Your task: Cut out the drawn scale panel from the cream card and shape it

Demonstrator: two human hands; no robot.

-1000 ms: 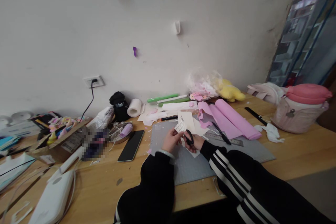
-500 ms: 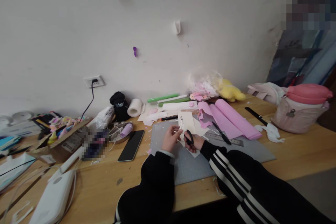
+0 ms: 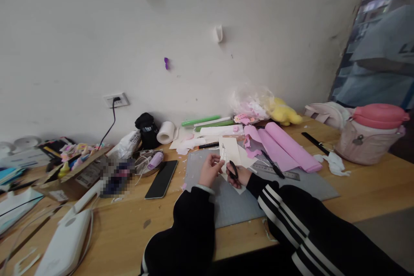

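My left hand (image 3: 211, 170) is closed in a pinch on a small white paper cutout (image 3: 224, 154) above the work mat. Close on its right, my right hand (image 3: 244, 175) grips black-handled scissors (image 3: 233, 170). The blades point towards the paper, but their tips are too small to make out against it. Beneath and behind both hands lies a cream sheet of paper (image 3: 233, 146) on the grey cutting mat (image 3: 239, 211). A steel ruler (image 3: 293, 175) and a black pen-like tool (image 3: 273, 164) rest on the mat to the right.
Pink paper (image 3: 293, 146) lies at the mat's back right. A phone (image 3: 161, 180) is left of the mat, beyond it a cardboard box (image 3: 80, 174) of small items and a white power bank (image 3: 66, 241). A pink bag (image 3: 367, 138) stands right. A person (image 3: 381, 60) is in the background.
The scissors' handle has turned slightly in my right hand. My left hand stays almost still with the paper. A person in a pale shirt now shows at the far right.
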